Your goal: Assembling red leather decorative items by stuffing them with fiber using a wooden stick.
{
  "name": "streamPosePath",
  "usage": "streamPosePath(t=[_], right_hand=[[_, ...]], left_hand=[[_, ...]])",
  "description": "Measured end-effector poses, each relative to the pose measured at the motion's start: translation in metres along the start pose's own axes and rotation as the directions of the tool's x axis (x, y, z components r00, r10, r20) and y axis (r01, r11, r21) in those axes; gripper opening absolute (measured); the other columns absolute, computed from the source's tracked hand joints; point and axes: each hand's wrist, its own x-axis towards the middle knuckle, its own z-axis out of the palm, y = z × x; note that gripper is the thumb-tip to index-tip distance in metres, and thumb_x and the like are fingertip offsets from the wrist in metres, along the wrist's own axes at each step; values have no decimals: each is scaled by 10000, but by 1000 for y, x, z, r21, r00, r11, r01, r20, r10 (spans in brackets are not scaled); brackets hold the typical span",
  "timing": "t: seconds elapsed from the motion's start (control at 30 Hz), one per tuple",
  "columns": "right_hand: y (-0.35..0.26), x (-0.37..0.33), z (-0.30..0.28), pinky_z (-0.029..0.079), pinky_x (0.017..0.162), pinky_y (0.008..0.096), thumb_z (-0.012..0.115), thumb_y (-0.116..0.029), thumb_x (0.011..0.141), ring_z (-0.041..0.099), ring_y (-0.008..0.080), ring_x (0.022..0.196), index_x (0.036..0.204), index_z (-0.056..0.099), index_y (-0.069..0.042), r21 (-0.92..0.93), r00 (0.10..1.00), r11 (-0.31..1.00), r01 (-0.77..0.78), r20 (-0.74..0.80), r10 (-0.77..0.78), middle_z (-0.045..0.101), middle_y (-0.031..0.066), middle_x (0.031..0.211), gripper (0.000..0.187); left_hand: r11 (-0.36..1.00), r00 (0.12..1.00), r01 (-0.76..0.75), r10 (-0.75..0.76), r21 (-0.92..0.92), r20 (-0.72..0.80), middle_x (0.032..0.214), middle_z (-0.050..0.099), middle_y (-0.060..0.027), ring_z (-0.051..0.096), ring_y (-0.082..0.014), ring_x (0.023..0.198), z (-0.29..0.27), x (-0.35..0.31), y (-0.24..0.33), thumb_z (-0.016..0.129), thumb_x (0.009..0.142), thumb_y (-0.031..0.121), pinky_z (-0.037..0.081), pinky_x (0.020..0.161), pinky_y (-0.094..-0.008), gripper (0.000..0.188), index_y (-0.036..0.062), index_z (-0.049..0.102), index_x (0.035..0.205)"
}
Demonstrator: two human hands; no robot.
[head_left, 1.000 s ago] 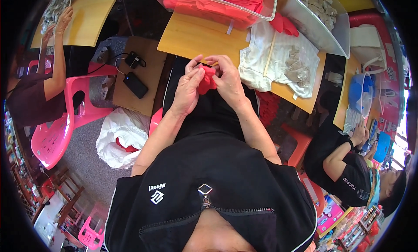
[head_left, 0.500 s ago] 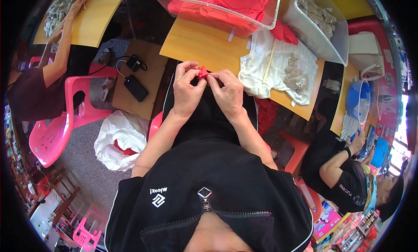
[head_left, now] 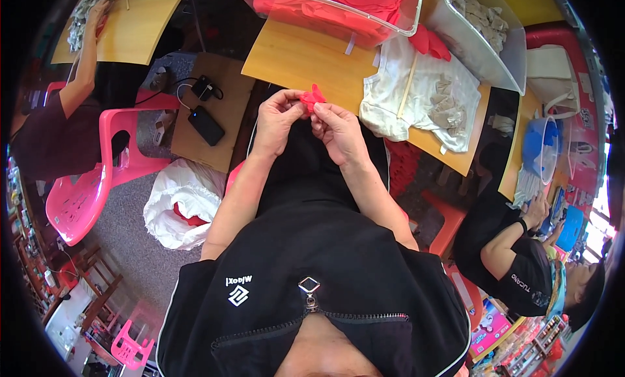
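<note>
While left hand [head_left: 273, 126] and right hand [head_left: 344, 135] pinch the red cloth piece [head_left: 315, 96], fingers closed, by the counter's [head_left: 312, 58] near edge, step looks like two-handed shaping; next move probably needs steady left grip.

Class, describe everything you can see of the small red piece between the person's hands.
The small red piece is plain bright red and looks like thin, soft fabric. It appears folded or bunched, with one narrow tip pointing up above the fingers. The left hand and right hand pinch it from either side, their fingers hiding part of it. In the view it overlaps the near edge of the wooden table.
</note>
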Motion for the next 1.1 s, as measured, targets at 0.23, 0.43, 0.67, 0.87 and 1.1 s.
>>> streamPosePath(t=[0.23, 0.43, 0.67, 0.87, 1.1], right_hand=[[6, 1, 3, 415, 544, 188, 637, -140, 878, 509, 62, 581, 862, 642, -33, 127, 996, 991, -41, 84, 30, 606, 4, 722, 108], [14, -5, 10, 409, 547, 184, 645, -152, 876, 502, 61, 585, 875, 640, -43, 34, 1000, 999, -24, 1, 24, 592, -2, 720, 109], [19, -8, 21, 392, 551, 199, 589, -194, 920, 482, 50, 588, 915, 558, -92, 460, 923, 802, -380, 132, 361, 558, -18, 724, 107], [20, -12, 28, 395, 545, 189, 613, -187, 905, 490, 49, 586, 870, 577, -74, 447, 925, 810, -379, 153, 348, 568, -17, 730, 124], [25, -16, 34, 393, 544, 185, 622, -154, 892, 478, 44, 584, 830, 606, -54, 272, 978, 939, -209, 48, 203, 560, -16, 715, 119]], left_hand=[[968, 997, 75, -80, -238, -13, 853, 635, -29, 606, -93, 701, 2, -5, -2, 612, 864, -6, 522, 693, -231, 103, 25, 591, 960], [233, 667, -550, 701, 802, 254, 905, 598, -106, 605, -254, 808, -2, 1, 2, 635, 762, -34, 512, 711, -317, 232, 15, 576, 981], [558, 848, -423, 522, 713, 94, 959, 592, -111, 603, -220, 853, -5, -6, 2, 656, 733, -53, 496, 727, -283, 238, 10, 636, 961], [784, 886, -437, 460, 442, 58, 1029, 601, -76, 586, -127, 875, -19, -2, -10, 647, 776, -55, 486, 715, -231, 180, 3, 642, 947], [901, 937, -323, 348, 289, -37, 981, 593, -61, 585, -114, 830, -15, -4, -7, 631, 779, -73, 482, 689, -219, 226, -4, 631, 994]])
